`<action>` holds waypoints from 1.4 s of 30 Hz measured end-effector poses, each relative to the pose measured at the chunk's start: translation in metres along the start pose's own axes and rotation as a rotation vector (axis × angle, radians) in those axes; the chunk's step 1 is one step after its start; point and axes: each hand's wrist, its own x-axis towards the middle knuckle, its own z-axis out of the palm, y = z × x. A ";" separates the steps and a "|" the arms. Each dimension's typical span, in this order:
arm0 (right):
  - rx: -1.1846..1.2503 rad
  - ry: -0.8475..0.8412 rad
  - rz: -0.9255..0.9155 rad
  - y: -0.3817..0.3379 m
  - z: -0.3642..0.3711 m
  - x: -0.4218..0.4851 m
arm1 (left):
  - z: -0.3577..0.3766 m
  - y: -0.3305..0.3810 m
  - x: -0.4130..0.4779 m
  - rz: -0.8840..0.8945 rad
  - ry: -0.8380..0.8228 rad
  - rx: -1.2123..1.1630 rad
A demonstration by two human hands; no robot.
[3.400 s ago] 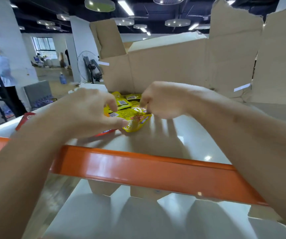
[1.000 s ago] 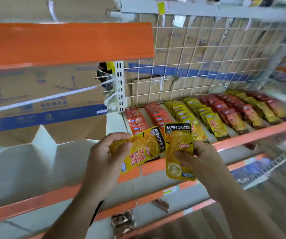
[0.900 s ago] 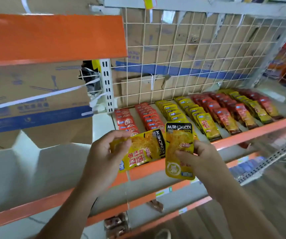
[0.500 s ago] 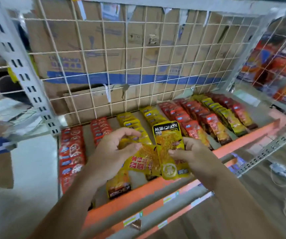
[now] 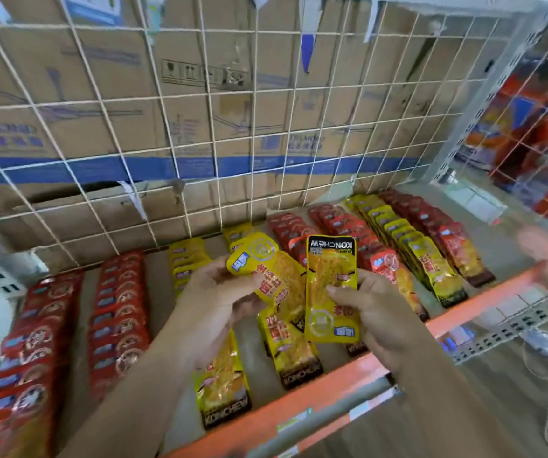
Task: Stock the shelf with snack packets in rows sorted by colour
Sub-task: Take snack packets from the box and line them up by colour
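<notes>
My left hand point(image 5: 214, 300) grips a yellow snack packet point(image 5: 271, 272) that lies tilted above the shelf. My right hand point(image 5: 370, 304) pinches a second yellow packet point(image 5: 330, 289), held upright with its black KONCHEW band at the top. Both packets hover over the middle of the shelf point(image 5: 305, 401), above two yellow rows point(image 5: 223, 381) whose front packets lie near the orange edge. Two red rows point(image 5: 34, 342) fill the left side. Further red rows point(image 5: 342, 226) and a yellow row point(image 5: 411, 246) run back on the right.
A white wire grid point(image 5: 256, 127) backs the shelf, with cardboard boxes point(image 5: 133, 94) behind it. A perforated metal upright point(image 5: 484, 104) stands at the right, with more goods beyond it. A lower metal rail point(image 5: 513, 325) sits under the orange edge.
I have turned from the cardboard box to the stocked shelf, carrying the two yellow packets. In the last half second the left packet has rotated so its blue label points up.
</notes>
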 end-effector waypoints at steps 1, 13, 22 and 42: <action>0.008 -0.015 0.002 -0.001 -0.007 0.006 | 0.005 -0.001 0.005 0.006 0.025 0.021; -0.035 -0.179 -0.028 -0.048 -0.143 0.096 | 0.138 -0.032 0.085 0.093 0.196 0.039; -0.042 -0.247 0.062 -0.069 -0.225 0.152 | 0.222 -0.050 0.134 0.090 0.290 0.136; 0.030 -0.086 0.011 -0.100 -0.264 0.190 | 0.262 -0.066 0.187 0.002 0.180 0.230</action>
